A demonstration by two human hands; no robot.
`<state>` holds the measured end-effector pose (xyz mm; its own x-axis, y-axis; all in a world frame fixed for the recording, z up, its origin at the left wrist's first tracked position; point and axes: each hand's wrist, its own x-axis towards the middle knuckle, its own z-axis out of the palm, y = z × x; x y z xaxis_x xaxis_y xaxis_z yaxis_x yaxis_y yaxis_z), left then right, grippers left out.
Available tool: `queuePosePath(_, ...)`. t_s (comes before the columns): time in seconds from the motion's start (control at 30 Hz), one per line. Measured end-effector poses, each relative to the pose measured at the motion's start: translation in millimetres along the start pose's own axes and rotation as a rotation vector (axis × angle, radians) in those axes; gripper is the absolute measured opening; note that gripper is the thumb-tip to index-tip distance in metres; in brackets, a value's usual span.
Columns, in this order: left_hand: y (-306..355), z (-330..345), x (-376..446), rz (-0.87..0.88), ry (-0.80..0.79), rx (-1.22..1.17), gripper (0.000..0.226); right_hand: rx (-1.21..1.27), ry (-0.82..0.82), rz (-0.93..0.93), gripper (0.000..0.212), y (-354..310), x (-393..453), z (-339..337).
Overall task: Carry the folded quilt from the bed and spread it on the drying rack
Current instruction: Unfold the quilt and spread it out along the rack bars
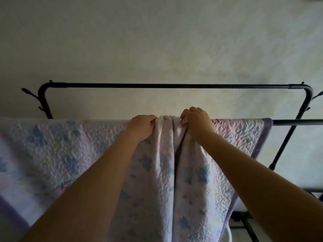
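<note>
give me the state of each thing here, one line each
quilt: draped over the near rail, spread flat at the sides, bunched into folds in the middle
drying rack: upright by the wall, far top rail bare
left hand: closed on the bunched quilt at the rail
right hand: closed on the bunched quilt at the rail

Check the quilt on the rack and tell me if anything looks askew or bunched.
The quilt lies flat over the rack's near bar except in the middle, where it is gathered into vertical folds between the left hand and the right hand. Both hands grip that bunch. Its right edge stops short of the rack's end, leaving bare bar.
</note>
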<state>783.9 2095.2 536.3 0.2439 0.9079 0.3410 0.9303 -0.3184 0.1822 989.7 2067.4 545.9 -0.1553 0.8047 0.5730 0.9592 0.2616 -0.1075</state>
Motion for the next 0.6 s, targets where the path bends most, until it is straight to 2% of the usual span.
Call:
queuePosePath(0.1,11,-4,-1,-0.009,-0.040,-0.075,0.035,0.016,0.011,0.093,0.021,40,-5,-13)
queuePosePath(0.27,13,1,6,-0.032,-0.057,-0.073,0.030,-0.154,0.075,0.445,0.022,119,-25,-41)
queuePosePath(0.47,25,5,10,-0.093,-0.094,0.212,0.041,-0.143,-0.102,0.404,0.026,122,-24,-45)
queuePosePath(0.53,33,4,12,-0.098,-0.089,0.257,0.035,-0.143,-0.172,0.399,0.029,119,-25,-45)
queuePosePath(0.6,53,9,13,0.006,-0.027,0.239,0.031,-0.132,-0.207,0.382,0.032,119,-25,-46)
